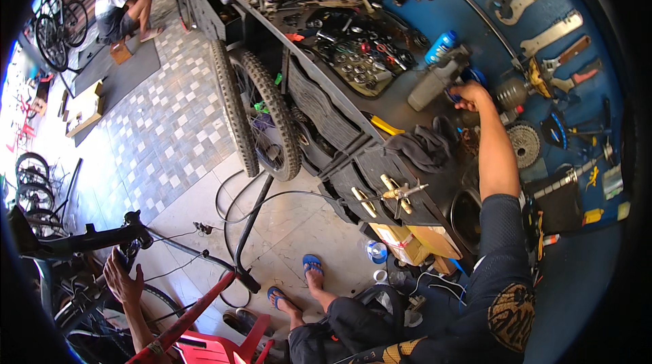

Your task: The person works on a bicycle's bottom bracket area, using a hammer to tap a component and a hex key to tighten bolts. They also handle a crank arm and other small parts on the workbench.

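My right hand [473, 94] reaches far across the dark workbench [407, 102] and is closed on a small blue-handled tool [451, 97], right beside a grey bottle [430, 85] and a blue can [441, 45]. At the lower left, my left hand [122, 274] grips the black handlebar [88, 238] of a bicycle at its brake lever. The bicycle's red frame tube [197, 310] runs down toward me. My feet in blue sandals [312, 265] rest on the tiled floor.
Two knobbly tyres [261, 116] lean against the bench front. A tray of small parts [360, 58], a black cloth [424, 147] and a sprocket cassette [524, 144] lie on the bench. Wrenches hang on the blue wall [543, 31]. A person [119, 7] sits far left. A red chair [210, 349] stands near me.
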Demonstrator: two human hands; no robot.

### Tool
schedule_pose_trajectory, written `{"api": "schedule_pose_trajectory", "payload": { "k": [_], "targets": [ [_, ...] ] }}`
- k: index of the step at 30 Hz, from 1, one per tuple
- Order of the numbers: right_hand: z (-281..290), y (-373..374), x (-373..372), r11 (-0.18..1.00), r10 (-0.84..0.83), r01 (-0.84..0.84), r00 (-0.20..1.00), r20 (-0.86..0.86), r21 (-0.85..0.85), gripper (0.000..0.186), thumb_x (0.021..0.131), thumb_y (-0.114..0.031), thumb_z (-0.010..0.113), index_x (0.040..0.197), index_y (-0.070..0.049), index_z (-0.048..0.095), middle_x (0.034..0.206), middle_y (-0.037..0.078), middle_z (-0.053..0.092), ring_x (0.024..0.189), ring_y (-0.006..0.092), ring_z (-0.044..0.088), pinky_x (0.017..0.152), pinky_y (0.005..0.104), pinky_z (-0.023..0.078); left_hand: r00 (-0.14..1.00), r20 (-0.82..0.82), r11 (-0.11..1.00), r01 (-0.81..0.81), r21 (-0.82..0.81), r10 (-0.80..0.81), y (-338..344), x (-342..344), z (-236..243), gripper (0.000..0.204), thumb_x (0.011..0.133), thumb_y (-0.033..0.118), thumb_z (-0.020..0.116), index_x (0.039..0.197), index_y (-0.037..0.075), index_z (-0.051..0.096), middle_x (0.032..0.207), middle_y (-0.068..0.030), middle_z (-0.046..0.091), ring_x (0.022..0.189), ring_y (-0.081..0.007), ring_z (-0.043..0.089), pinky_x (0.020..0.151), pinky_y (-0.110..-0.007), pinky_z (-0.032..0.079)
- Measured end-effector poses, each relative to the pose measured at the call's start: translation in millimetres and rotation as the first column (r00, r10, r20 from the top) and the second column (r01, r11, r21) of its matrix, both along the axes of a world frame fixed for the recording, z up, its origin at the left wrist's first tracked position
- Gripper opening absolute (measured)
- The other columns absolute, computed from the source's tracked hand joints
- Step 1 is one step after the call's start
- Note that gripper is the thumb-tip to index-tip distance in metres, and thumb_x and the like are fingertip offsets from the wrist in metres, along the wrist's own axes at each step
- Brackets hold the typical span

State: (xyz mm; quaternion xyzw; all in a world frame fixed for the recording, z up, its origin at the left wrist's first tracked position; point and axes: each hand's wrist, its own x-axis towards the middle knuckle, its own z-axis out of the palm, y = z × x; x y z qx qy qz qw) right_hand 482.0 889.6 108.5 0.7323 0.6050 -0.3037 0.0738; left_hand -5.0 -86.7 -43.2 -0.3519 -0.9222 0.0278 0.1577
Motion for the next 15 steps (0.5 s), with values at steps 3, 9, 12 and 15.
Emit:
{"api": "schedule_pose_trajectory", "payload": {
  "k": [3, 9, 12, 15],
  "targets": [
    [-12.7, 18.7, 10.4, 1.0, 0.008, -0.008, 1.0, -0.018, -0.005, 0.035, 0.104, -0.037, 0.076, 0.123, -0.008, 0.072, 0.08, 0.013, 0.078, 0.047, 0.0108, 0.06, 0.04, 0.0271, 0.039, 0.999, 0.027, 0.999, -0.041, -0.02, 0.042, 5.5, 2.9, 6.1, 0.098, 0.076, 0.024, 0.086, 0.162, 0.002, 0.045, 0.146, -0.0221, 0.059, 0.134, -0.0438, 0.055, 0.116, -0.055, 0.042],
    [-47.2, 48.4, 33.5, 0.974, 0.046, 0.067, 0.877, -0.478, 0.216, 0.05, 0.09, -0.022, 0.09, 0.131, -0.007, 0.067, 0.098, 0.01, 0.075, 0.049, 0.0183, 0.062, 0.044, 0.0345, 0.058, 0.992, 0.082, 0.995, -0.091, -0.038, 0.094, 16.5, 14.5, 24.7, 0.093, 0.08, 0.034, 0.088, 0.163, 0.014, 0.048, 0.143, -0.0175, 0.063, 0.138, -0.0372, 0.056, 0.121, -0.052, 0.04],
    [-21.0, 21.8, 33.5, 0.911, 0.04, -0.004, 0.996, -0.08, 0.413, 0.066, 0.101, -0.043, 0.075, 0.151, -0.008, 0.051, 0.089, 0.011, 0.072, 0.046, 0.0168, 0.059, 0.036, 0.0313, 0.035, 0.982, 0.105, 0.987, -0.152, -0.047, 0.156, 31.8, 13.1, 34.3, 0.089, 0.078, 0.045, 0.091, 0.154, 0.013, 0.055, 0.128, -0.0148, 0.064, 0.125, -0.0366, 0.061, 0.108, -0.052, 0.046],
    [7.5, -82.6, 37.7, 0.605, 0.356, -0.067, 0.914, -0.194, 0.793, 0.07, 0.108, -0.037, 0.069, 0.165, -0.01, 0.039, 0.09, 0.007, 0.07, 0.053, 0.0113, 0.054, 0.041, 0.0292, 0.038, 0.964, 0.107, 0.966, -0.23, -0.118, 0.242, 47.3, 10.6, 40.7, 0.078, 0.077, 0.056, 0.091, 0.135, 0.01, 0.064, 0.12, -0.013, 0.065, 0.118, -0.0343, 0.063, 0.101, -0.052, 0.047]
  ]
}}
